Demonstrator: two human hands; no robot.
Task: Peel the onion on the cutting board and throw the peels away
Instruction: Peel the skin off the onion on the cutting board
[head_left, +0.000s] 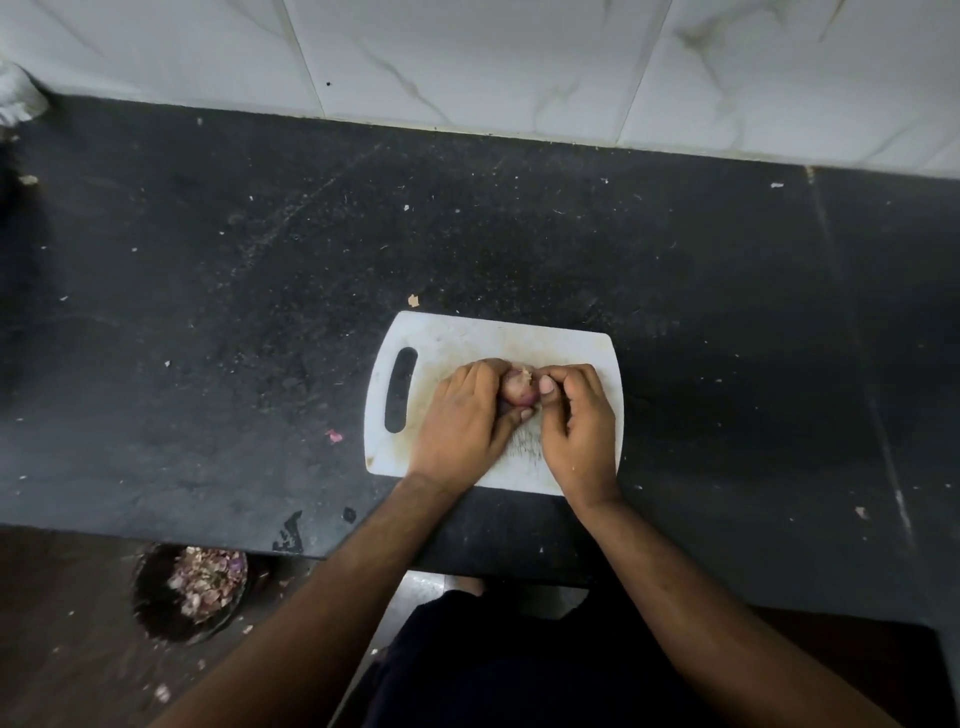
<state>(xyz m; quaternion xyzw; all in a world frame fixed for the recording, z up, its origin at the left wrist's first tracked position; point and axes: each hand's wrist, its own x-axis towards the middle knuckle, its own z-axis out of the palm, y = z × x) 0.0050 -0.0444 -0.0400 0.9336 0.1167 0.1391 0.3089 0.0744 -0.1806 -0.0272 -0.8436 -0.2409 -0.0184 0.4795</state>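
A small reddish-purple onion (519, 391) sits over the middle of the white cutting board (462, 338), which lies on the black counter. My left hand (462, 421) grips the onion from its left side, fingers curled round it and thumb under it. My right hand (576, 415) is at the onion's right side; its thumb and fingertips pinch the dry skin at the onion's top end. Most of the onion is hidden between the two hands.
A dark bin (189, 592) holding onion peels stands on the floor below the counter's front edge, to the left. Small peel scraps (335, 435) lie on the black counter (208, 312). A white tiled wall (467, 62) runs along the back.
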